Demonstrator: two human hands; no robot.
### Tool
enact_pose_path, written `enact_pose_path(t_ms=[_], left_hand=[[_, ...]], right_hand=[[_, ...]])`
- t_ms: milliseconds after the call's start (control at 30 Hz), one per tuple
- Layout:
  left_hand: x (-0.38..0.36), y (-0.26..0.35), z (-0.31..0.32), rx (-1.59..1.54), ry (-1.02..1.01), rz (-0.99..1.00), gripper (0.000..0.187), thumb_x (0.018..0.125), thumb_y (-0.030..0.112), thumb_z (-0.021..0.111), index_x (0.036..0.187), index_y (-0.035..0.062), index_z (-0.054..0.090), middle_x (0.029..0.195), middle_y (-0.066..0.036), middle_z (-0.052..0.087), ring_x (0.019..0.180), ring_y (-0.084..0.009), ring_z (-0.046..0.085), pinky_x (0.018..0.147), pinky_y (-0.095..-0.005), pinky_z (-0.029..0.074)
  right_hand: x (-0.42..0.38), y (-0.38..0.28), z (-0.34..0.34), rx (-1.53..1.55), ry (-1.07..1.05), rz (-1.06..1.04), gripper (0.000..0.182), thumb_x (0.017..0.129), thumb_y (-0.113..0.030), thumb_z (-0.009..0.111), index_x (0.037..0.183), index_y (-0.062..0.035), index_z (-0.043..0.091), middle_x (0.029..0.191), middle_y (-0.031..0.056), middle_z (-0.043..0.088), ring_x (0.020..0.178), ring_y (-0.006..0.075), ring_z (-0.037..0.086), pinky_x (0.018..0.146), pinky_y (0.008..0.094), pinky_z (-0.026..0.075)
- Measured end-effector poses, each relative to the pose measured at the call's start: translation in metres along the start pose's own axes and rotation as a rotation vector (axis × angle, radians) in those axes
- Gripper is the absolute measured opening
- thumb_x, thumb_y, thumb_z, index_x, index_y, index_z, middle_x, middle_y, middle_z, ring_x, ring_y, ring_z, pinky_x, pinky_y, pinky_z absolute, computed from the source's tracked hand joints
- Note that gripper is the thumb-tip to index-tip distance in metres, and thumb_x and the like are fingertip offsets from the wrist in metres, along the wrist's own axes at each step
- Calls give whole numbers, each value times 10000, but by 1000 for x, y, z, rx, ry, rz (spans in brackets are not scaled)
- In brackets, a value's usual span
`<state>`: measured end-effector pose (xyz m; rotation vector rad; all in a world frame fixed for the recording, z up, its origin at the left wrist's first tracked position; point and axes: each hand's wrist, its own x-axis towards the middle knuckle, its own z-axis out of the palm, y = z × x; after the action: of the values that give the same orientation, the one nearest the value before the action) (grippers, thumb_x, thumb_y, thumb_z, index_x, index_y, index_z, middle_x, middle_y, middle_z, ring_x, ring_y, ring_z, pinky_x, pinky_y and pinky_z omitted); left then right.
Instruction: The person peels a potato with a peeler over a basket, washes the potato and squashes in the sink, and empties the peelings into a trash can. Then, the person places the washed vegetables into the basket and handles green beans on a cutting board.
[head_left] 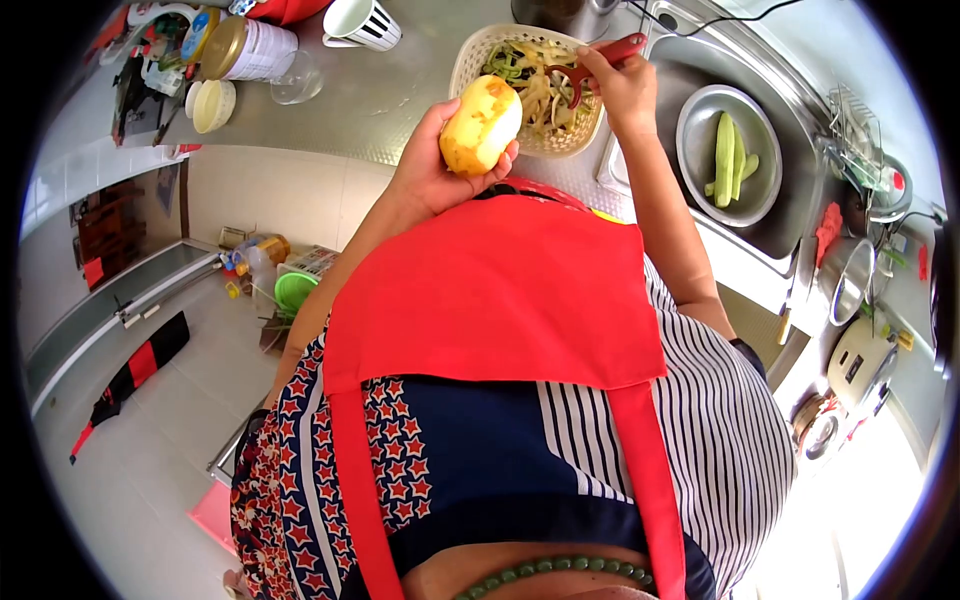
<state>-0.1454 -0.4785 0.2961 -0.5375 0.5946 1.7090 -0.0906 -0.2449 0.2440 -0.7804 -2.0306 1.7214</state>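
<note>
My left hand (432, 165) is wrapped round a potato (482, 125), mostly peeled to pale yellow with brownish patches left on it. In my right hand (622, 92) is a red peeler (622, 48), gripped by its handle, its curved head over the basket and apart from the potato. Beneath both hands, a cream plastic basket (468, 62) on the counter holds a heap of pale peelings (545, 85) and some green ones. The fingers of my left hand are partly hidden behind the potato.
A steel bowl with peeled green vegetables (725, 160) sits in the sink (665, 75) at the right. On the counter (385, 95) stand a striped mug (362, 25), a clear glass (298, 78) and a tin (250, 50). A knife (787, 318) lies right of me.
</note>
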Motion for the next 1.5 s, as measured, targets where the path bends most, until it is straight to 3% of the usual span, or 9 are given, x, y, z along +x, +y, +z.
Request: enact_pose_path(t_ms=[67,233,333,500,733,833,933,1167,1500], left_hand=[[-3,-2,-2,-7,31,4,510,879,382,452,1231,13,427,1108,-179,489,964,-296,486,786,-372,465],[-1,-3,-1,-23,32,6,502,878,373,459,1232,18,426,1126,-175,481,985,-295,474,786,-372,466],[-2,-3,-2,-13,36,16,497,879,378,458,1229,26,431,1129,-179,486,970,-298,484,783,-377,468],[0,-5,1,87,94,106,492,886,390,440,1222,31,436,1118,-188,506,910,-310,514,772,-381,472],[-4,-1,-9,31,-59,-14,484,896,382,419,1228,30,428,1099,-176,514,893,-318,519,726,-377,478],[-7,0,-6,86,-91,-9,486,900,381,413,1230,24,425,1083,-171,512,892,-313,518,722,-372,480],[-8,0,-1,154,-115,7,488,902,382,412,1229,20,424,1082,-166,508,892,-305,518,725,-367,484],[-2,-4,3,201,56,55,468,910,377,393,1206,16,436,1050,-162,537,854,-284,539,723,-371,497],[-4,-4,0,251,3,52,416,917,362,370,1161,37,458,1024,-142,550,827,-284,556,680,-360,502]], right_hand=[[-6,1,1,387,-40,88,187,799,-168,674,824,13,636,673,56,631,489,80,509,458,200,394],[-18,-22,7,688,-127,229,162,797,-161,682,847,-24,612,706,48,626,496,64,489,456,171,377],[-32,-39,15,799,-346,251,162,801,-170,680,847,-30,614,710,52,632,497,63,496,450,172,378],[-51,-57,40,698,-488,235,170,808,-156,674,869,-8,617,692,57,624,479,67,488,424,187,377],[-19,-30,24,806,-357,255,148,812,-153,665,853,-19,620,673,45,615,496,66,504,442,185,380],[-2,-8,13,520,-163,144,131,843,-144,627,868,-19,598,730,77,633,495,72,481,451,186,372],[4,3,1,595,-80,162,115,847,-131,621,878,-22,600,738,83,640,503,73,490,452,197,376],[-31,-46,17,818,-259,213,117,838,-141,630,859,-30,603,710,70,624,491,69,483,424,181,358],[-33,-38,35,825,-346,332,155,805,-156,673,824,-17,607,652,31,591,472,64,480,413,183,366]])
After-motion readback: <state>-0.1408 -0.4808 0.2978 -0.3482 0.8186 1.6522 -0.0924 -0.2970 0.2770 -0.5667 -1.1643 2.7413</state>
